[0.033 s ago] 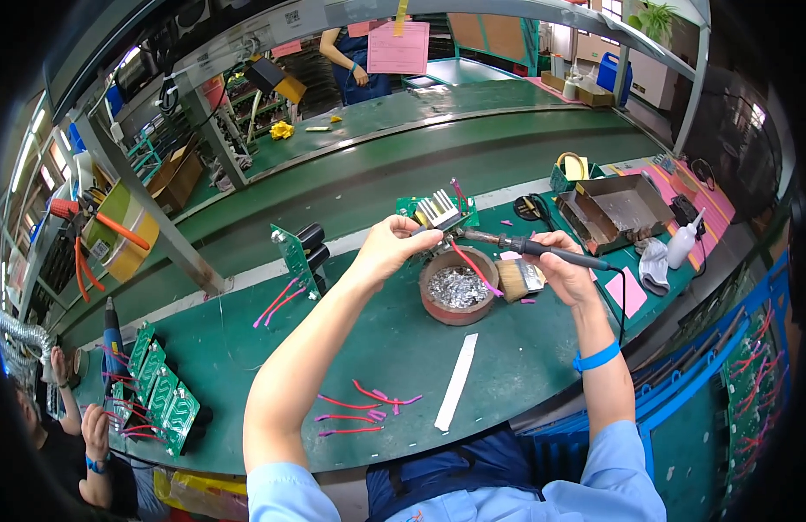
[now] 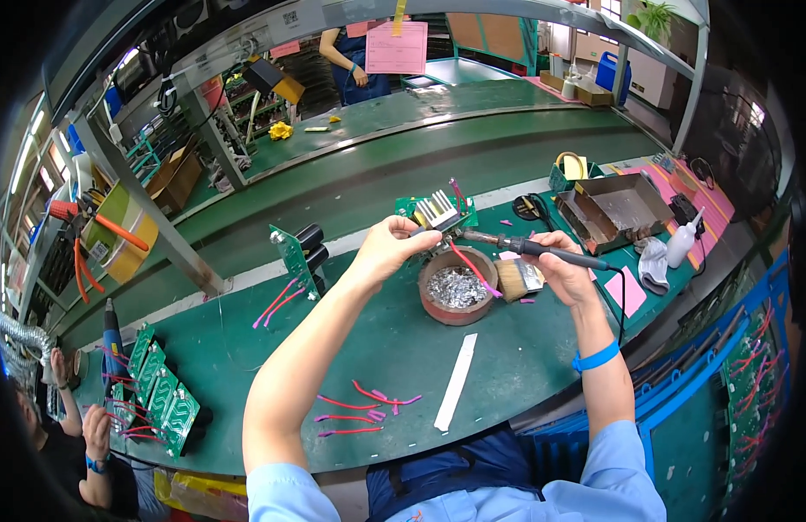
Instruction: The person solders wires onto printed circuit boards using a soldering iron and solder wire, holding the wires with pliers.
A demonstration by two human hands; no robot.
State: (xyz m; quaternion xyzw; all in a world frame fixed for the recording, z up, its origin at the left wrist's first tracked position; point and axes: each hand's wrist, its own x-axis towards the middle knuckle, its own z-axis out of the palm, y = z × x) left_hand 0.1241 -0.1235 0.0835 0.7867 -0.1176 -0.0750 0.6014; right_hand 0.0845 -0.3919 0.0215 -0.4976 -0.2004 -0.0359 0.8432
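Note:
My left hand [image 2: 394, 250] pinches a small green circuit board [image 2: 406, 207] by its near side, above the bowl. The board carries a silver finned heat sink [image 2: 438, 209], and a red wire [image 2: 469, 262] with a purple end hangs from it. Held like a pen in my right hand [image 2: 562, 268] is a soldering iron [image 2: 542, 250]. Its tip reaches the board's near edge beside my left fingertips; the exact contact is too small to tell. Below them stands a round reddish bowl [image 2: 456, 315] holding silvery scraps. Against its right side rests a bristle brush [image 2: 513, 280].
Another board [image 2: 290, 259] stands left of my arm. Loose red wires [image 2: 349, 418] and a white strip [image 2: 456, 383] lie nearer me. A metal tray [image 2: 616, 209], white bottle [image 2: 681, 244] and cloth [image 2: 654, 265] sit right. A co-worker's hand [image 2: 96, 432] is by several boards [image 2: 164, 391].

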